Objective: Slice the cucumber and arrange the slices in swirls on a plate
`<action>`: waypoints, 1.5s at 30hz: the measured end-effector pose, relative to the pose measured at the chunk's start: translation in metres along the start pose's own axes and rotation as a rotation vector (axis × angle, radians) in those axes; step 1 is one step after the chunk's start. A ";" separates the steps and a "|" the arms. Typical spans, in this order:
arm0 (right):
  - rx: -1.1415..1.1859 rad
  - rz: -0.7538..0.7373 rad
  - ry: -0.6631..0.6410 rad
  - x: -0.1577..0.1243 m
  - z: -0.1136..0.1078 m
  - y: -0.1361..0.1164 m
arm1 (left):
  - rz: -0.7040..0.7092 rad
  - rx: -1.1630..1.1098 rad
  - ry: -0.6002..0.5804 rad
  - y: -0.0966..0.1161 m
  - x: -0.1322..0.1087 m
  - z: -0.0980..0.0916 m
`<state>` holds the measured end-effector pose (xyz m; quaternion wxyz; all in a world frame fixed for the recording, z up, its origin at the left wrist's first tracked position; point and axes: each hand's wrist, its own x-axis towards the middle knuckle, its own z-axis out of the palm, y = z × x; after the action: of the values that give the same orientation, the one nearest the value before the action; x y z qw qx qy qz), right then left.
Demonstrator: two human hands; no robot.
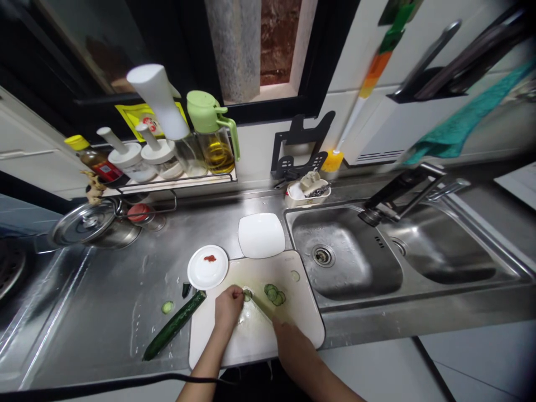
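My left hand (228, 307) rests on a pale cutting board (293, 324), fingers curled round a small cucumber piece (247, 294). My right hand (288, 340) grips a knife (260, 304) whose blade angles up-left toward that piece. Several cut cucumber slices (274, 293) lie just right of the blade, and one more slice (295, 275) sits near the board's far edge. A long cucumber (173, 325) lies on the steel counter left of the board, its cut end touching the board's edge.
A round white plate with a red dab (207, 268) and a square white plate (261, 235) sit beyond the board. A double sink (355, 268) with a faucet (402, 195) lies right. A pot lid (86, 221) and a rack of oil bottles (167, 151) stand at the back left.
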<state>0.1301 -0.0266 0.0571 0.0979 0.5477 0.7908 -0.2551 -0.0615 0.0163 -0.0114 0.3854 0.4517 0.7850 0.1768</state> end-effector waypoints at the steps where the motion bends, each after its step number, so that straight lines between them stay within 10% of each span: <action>1: -0.021 0.021 -0.026 0.000 -0.002 -0.001 | 0.003 -0.002 0.000 0.000 0.000 0.000; 26: -0.028 0.053 -0.126 -0.027 0.009 0.027 | 0.001 0.021 0.007 0.002 0.000 0.000; 36: 0.016 0.095 -0.123 -0.037 0.013 0.039 | 0.161 0.209 0.273 -0.008 -0.004 -0.018; 45: 0.025 0.163 -0.193 -0.036 0.001 0.031 | 0.391 0.172 -0.217 0.052 -0.002 0.035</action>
<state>0.1723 -0.0478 0.0624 0.1872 0.5843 0.7272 -0.3078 -0.0048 0.0396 -0.0005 0.3860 0.6426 0.6487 0.1312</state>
